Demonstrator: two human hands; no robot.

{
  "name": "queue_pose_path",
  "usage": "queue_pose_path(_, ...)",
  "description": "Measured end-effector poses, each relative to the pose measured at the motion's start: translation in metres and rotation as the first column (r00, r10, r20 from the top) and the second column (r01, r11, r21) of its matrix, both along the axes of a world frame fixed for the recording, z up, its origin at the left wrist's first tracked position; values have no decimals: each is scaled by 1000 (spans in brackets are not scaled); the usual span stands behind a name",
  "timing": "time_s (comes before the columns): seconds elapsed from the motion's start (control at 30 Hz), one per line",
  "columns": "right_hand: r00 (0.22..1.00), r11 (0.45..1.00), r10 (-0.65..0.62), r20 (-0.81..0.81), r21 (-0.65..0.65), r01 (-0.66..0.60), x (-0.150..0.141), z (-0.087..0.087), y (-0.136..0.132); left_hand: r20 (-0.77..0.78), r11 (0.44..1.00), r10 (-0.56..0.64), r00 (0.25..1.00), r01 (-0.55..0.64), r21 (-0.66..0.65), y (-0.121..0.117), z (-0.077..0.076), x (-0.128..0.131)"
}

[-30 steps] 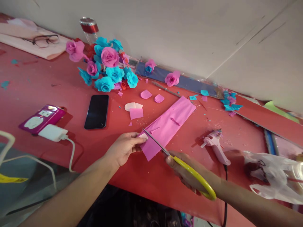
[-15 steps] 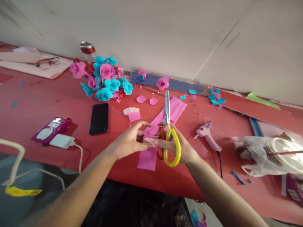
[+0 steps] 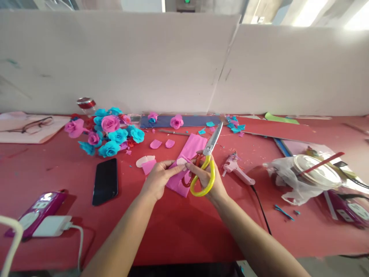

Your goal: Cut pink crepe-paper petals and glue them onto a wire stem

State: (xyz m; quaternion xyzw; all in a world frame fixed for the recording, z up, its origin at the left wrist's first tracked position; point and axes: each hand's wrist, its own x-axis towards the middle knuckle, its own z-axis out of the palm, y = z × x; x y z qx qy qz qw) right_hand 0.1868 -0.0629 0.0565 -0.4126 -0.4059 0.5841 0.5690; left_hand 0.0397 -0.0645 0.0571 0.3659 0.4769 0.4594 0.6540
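On the table (image 3: 173, 227), flowers (image 3: 117, 135) sat behind a phone (image 3: 105, 181); right of both lay paper (image 3: 193, 147), then a glue gun (image 3: 236, 170).

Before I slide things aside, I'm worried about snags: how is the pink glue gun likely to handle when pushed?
The pink glue gun will probably stay rigid, as its body looks like hard molded plastic. It seems unlikely to roll, with its nozzle and handle angled apart. Its black cord, running toward the right forearm, may well tug or drag.

Bare, my left hand (image 3: 155, 181); bare too, my right hand (image 3: 218, 189), and behind both, look, bare forearms (image 3: 125, 229) widening!
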Motion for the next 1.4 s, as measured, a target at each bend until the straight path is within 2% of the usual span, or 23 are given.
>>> queue_pose_path(0.23,996,996,74,59,-55,-70,9,-5,1,30,996,33,999,-30,-88,13,-11,-17)
queue_pose_path(0.37,989,993,111,94,-56,-107,5,-6,-2,-29,998,-39,999,38,-45,11,-15,-22)
queue_pose_path(0.5,995,998,68,69,0,-68,0,-9,-4,-111,993,-106,988,110,38,5,-12,-21)
queue_pose_path(0.63,993,998,51,104,22,-53,-2,-12,-4,-189,992,-88,978,102,70,1,-7,-19)
queue_pose_path(0.73,979,997,62,193,39,-70,4,-10,-3,-173,996,-47,984,59,70,3,-7,-19)
queue_pose_path(0.8,934,992,65,352,78,-98,12,-7,-2,-115,997,22,993,-13,79,6,-7,-22)
queue_pose_path(0.83,883,985,52,467,121,-122,16,-5,-1,-78,995,69,995,-63,79,8,-7,-24)
queue_pose_path(0.93,618,931,-50,784,261,-256,30,-1,1,45,979,201,979,-203,35,13,-6,-35)
queue_pose_path(1.0,463,896,-68,884,259,-361,35,0,1,114,970,241,964,-242,3,15,-4,-43)
queue_pose_path(1.07,378,879,-24,926,199,-434,37,0,0,157,972,233,960,-234,-14,15,-1,-50)
queue_pose_path(1.2,328,859,63,943,116,-498,31,2,-3,165,982,188,968,-189,-10,13,5,-56)
queue_pose_path(1.4,401,842,86,912,148,-518,26,2,-3,139,987,156,978,-161,24,11,9,-56)
